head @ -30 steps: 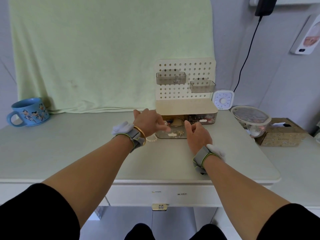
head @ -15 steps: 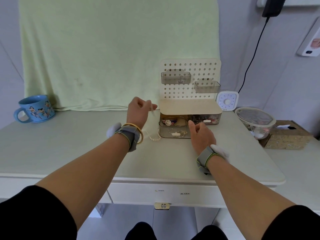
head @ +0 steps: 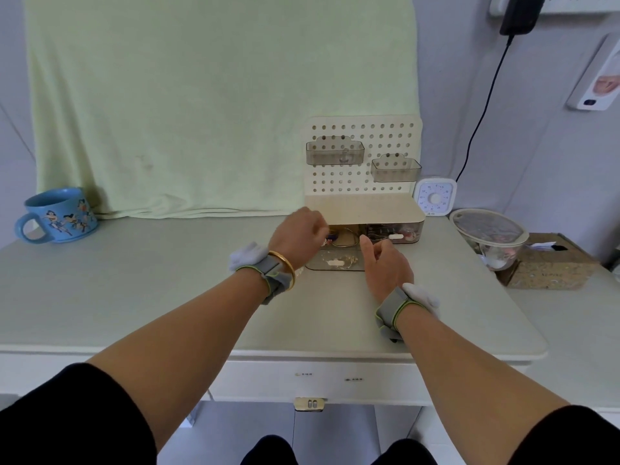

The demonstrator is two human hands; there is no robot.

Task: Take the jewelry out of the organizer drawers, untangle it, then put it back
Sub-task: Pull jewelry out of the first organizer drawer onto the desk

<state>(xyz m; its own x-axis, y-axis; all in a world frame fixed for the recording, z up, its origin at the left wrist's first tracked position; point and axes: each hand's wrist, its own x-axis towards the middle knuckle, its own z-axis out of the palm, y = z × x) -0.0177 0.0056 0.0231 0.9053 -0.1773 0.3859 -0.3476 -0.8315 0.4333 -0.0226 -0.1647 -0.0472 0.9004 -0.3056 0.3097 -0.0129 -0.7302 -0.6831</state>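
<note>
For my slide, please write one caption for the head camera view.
Both hands, left hand and right hand, reach into the pulled-out drawer of a desktop jewelry organizer.

The organizer [head: 364, 209] stands far on the worktop [head: 167, 297], its left drawer [head: 335, 263] pulled near; mug [head: 58, 214] far left, bowl [head: 488, 234] right.

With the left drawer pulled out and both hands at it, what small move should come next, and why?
Probably the left hand lifts a piece from the open drawer: it is bunched over the drawer's back, where jewelry lies loose. The right hand rests beside the drawer.
</note>
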